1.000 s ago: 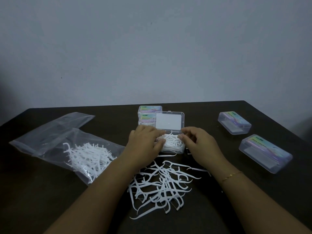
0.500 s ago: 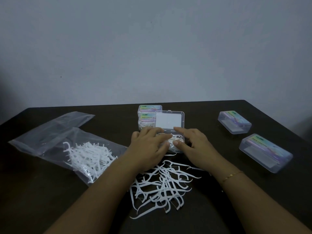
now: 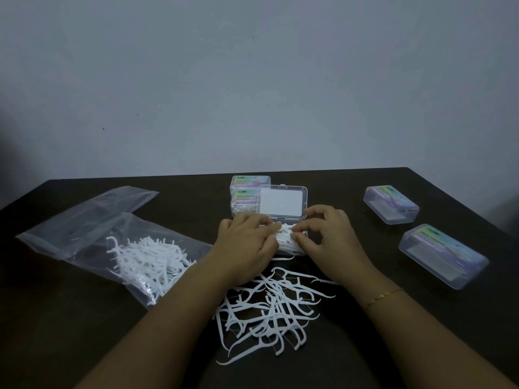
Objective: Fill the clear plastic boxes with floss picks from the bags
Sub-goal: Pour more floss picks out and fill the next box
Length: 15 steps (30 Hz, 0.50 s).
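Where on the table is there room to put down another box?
Bare dark table shows between the open box and the two closed boxes on the right, and along the near left edge below the bag. The middle is crowded: both hands and the loose picks.

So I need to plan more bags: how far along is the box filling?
Done, apparently: two closed boxes stacked behind the open one, picks visible inside. In hand: both hands, left and right, arrange picks in the open box. Left: the loose pile, the bagged picks, and two closed boxes on the right, apparently empty.
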Each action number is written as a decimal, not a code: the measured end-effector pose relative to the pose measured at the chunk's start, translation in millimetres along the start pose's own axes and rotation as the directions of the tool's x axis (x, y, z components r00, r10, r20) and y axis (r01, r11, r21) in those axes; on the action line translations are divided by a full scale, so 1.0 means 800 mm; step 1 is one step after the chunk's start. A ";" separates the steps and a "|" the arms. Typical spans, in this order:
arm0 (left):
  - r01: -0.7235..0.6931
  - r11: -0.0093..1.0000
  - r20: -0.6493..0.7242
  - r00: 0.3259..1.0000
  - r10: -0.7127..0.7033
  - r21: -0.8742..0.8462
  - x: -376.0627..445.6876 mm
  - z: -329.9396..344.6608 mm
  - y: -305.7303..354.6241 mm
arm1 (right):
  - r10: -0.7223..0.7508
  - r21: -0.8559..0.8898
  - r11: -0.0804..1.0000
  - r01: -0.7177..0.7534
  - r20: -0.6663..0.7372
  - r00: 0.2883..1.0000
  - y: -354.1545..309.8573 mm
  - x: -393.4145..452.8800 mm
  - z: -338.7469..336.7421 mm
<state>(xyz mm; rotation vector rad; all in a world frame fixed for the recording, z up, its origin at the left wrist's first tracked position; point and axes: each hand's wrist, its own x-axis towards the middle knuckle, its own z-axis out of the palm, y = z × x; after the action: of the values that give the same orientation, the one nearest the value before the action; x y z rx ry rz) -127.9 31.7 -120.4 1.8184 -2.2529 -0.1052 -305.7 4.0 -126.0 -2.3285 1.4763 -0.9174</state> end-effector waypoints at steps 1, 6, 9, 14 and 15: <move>-0.001 1.000 -0.001 1.000 0.001 0.006 0.000 0.000 0.000 | 0.006 -0.001 1.000 -0.006 -0.019 1.000 0.001 0.001 0.000; 0.003 1.000 -0.003 1.000 -0.003 0.026 0.000 -0.001 0.002 | 0.037 -0.025 0.999 -0.038 -0.015 0.999 0.000 0.002 -0.001; 0.024 0.999 -0.020 1.000 -0.024 0.036 0.000 -0.002 0.000 | 0.067 -0.044 0.997 -0.066 0.014 0.998 0.001 0.001 -0.002; 0.042 0.999 -0.044 0.998 -0.042 0.008 0.001 -0.003 -0.003 | 0.085 0.021 0.996 -0.085 0.020 0.996 0.003 0.003 -0.002; 0.049 0.999 -0.060 0.997 -0.049 -0.006 0.001 -0.004 -0.004 | 0.083 0.047 0.995 -0.083 0.001 0.997 0.002 0.003 -0.003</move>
<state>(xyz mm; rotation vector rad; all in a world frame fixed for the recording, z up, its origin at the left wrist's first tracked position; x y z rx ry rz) -124.3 30.1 -118.1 1.8498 -2.1659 -0.0630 -307.7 1.2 -124.1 -2.2166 1.5228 -0.9206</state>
